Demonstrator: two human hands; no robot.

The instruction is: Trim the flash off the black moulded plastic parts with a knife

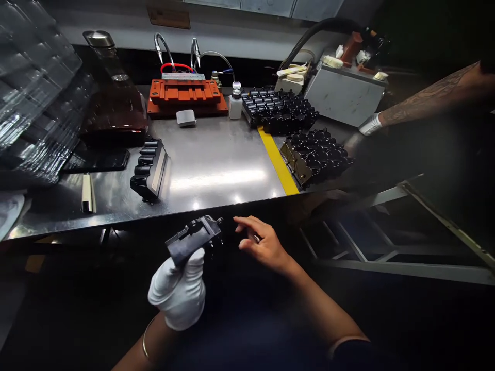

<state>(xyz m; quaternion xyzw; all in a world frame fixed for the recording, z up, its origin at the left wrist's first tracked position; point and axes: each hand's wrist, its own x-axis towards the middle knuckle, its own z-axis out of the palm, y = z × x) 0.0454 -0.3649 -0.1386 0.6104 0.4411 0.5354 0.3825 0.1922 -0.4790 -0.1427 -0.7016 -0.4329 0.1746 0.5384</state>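
Note:
My left hand [178,288], in a white glove, is closed around a small black plastic part [194,238] and holds it below the front edge of the steel table [216,175]. My right hand [260,243] is bare, just right of the part and not touching it, with its fingers apart and loosely curled and nothing in it. A black ribbed part with a silvery face [150,169] lies on the table to the left of centre.
An orange fixture [185,95] and a small white bottle [235,102] stand at the back. Black parts are piled at the back right [278,108] and beside the yellow stripe [315,154]. Another person's arm [421,105] reaches in from the right. Clear plastic trays [34,98] are stacked left.

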